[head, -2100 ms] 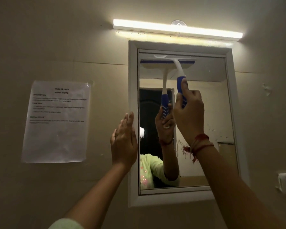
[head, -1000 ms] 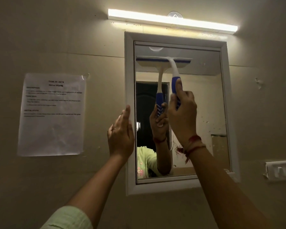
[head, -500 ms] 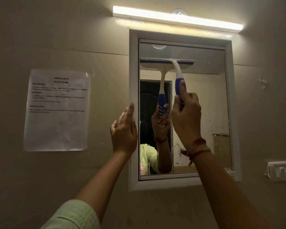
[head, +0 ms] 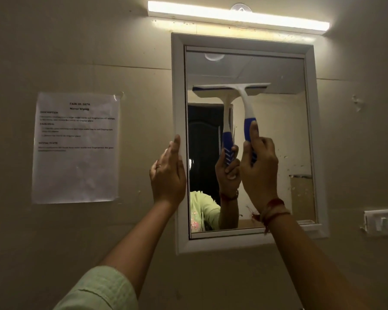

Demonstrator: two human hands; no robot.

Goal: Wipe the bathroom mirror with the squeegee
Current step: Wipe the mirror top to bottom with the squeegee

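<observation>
Squeegee blade lies against the mirror, its blue handle clamped in the right hand. Left hand rests flat-fingered on the frame.

Left hand flat; right hand fisted, both raised.

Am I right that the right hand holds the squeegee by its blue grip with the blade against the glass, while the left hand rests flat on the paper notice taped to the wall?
Not quite. In the head view the left hand rests on the mirror's white frame, not on the paper notice. The right hand does hold the squeegee by its blue grip, blade against the glass.
</observation>
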